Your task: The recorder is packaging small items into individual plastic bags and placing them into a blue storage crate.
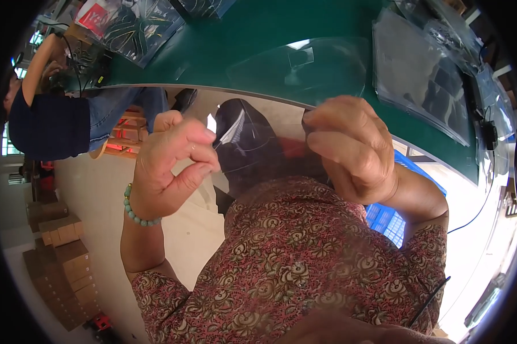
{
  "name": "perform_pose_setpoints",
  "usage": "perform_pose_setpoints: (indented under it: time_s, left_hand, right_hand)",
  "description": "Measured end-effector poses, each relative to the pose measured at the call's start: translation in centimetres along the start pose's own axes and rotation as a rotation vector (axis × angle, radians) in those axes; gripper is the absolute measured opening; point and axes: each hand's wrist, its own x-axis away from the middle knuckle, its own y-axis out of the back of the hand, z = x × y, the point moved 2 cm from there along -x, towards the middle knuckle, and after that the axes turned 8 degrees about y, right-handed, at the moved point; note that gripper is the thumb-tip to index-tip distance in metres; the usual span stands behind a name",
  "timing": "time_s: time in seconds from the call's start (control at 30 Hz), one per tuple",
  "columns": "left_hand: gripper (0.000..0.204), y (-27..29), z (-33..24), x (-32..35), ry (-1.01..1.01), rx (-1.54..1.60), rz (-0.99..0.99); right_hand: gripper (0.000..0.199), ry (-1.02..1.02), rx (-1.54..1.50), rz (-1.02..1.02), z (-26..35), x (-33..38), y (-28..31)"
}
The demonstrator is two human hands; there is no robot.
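Between my two hands hangs a thin clear plastic sheet (253, 140), visible mostly by its glare and faint outline above my lap. My left hand (175, 157) is closed, thumb and fingers pinched at the sheet's left side; a bright white glint shows at its fingertips. On the opposite side my right hand (353, 146) has its fingers curled in a pinch at the sheet's right edge. Another clear sheet (296, 66) lies flat on the green table (235, 34) beyond my hands. The sheet's lower edge is hard to make out.
A stack of clear sheets (416, 71) covers the table's right side. Packaged items (135, 26) lie at the far left, near a co-worker in a dark shirt (49, 126). A blue plastic crate (387, 221) stands below right; cardboard boxes (69, 258) are piled on the left floor.
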Motion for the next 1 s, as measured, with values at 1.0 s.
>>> perform_pose_setpoints:
  time_s: [1.0]
  left_hand:
    - [0.034,-3.2,-0.2,-0.2,-0.203,-0.822,-0.063]
  right_hand:
    - [0.037,-0.344,-0.043,0.322,0.3,2.0,-1.0]
